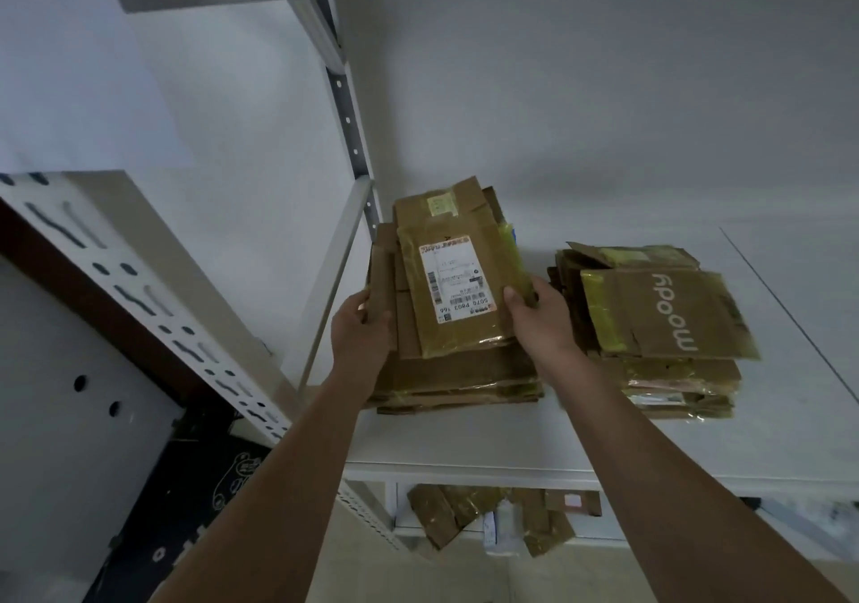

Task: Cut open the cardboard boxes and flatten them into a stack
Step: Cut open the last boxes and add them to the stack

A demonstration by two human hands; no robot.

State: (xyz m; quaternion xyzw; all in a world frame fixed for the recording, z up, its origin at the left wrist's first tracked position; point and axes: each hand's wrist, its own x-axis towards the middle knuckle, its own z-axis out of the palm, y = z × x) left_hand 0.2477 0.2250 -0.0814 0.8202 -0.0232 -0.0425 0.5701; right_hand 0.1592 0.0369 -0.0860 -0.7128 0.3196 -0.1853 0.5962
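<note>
You are gripping flat box (458,286) at both sides, left hand (362,323) and right hand (534,309), setting it square on left stack (455,379) on shelf (465,444) so pile stays neat

The flattened boxes (446,305) are matt brown cardboard, banded with glossy yellowish plastic tape and bearing a smooth white paper label (458,277). Beneath them the shelf (604,444) is smooth matt white; left of the boxes, its upright (346,105) is grey perforated metal.
</note>
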